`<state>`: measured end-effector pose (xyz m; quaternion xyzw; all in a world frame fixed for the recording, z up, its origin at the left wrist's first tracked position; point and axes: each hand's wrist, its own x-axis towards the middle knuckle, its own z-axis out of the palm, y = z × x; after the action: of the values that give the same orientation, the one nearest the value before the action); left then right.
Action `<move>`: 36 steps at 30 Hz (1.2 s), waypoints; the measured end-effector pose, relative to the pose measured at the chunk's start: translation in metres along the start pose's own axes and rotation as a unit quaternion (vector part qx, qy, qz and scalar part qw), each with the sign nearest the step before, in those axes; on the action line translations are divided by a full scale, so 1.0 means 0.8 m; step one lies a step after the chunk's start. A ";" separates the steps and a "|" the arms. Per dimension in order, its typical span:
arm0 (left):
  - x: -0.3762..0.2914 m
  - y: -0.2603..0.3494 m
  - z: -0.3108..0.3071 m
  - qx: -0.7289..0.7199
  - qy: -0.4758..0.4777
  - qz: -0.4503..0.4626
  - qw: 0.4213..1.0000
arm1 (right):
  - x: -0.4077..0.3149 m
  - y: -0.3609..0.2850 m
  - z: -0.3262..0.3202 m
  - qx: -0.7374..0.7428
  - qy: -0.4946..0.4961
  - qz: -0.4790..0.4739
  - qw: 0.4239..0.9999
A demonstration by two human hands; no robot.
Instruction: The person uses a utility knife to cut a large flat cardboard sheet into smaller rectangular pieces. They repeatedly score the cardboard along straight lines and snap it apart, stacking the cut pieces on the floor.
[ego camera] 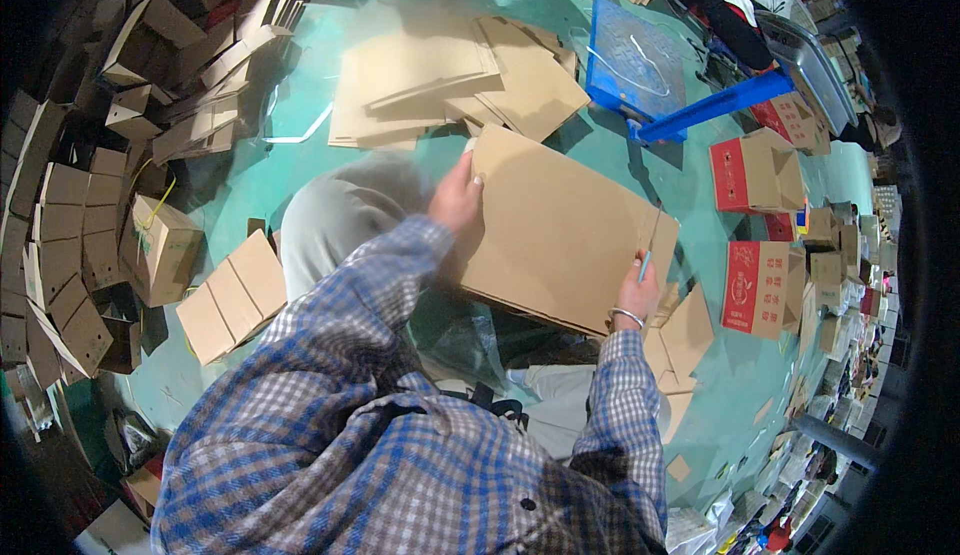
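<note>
A large flat cardboard sheet (555, 232), with at least one more layer under it, lies slanted before me. My left hand (456, 198) grips its upper left edge, the thumb on top and a pale covering on one fingertip. In my right hand (637, 288) is a thin tool with a light blue handle (645, 266), perhaps a knife or a pen, its tip pointing at the right part of the sheet. A silvery bracelet circles the right wrist. Further cardboard sheets (412, 74) lie in a loose pile beyond the held one.
A blue platform scale (637, 59) stands at the upper right, near another person's dark-clothed limb. Red-printed cartons (754, 285) line the right. Folded cardboard (232, 296) and a tied carton (161, 251) are on the left. Cardboard scraps (679, 469) dot the green floor.
</note>
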<state>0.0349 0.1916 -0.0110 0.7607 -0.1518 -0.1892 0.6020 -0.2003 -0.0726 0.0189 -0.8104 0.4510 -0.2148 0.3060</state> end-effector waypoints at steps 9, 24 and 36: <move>0.008 -0.026 0.010 -0.118 -0.042 -0.006 0.992 | -0.002 0.038 0.013 0.200 0.040 0.010 0.979; 0.008 0.052 0.035 0.538 -0.030 0.280 0.795 | -0.010 0.021 0.010 0.187 0.074 0.020 0.979; 0.031 0.101 0.209 0.386 -0.214 0.333 0.833 | -0.013 0.015 0.019 0.132 0.085 -0.011 0.988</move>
<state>-0.0222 0.0181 0.0311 0.7754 -0.5817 -0.0613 0.2381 -0.2032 -0.0643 -0.0009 -0.7467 0.4343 -0.3439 0.3682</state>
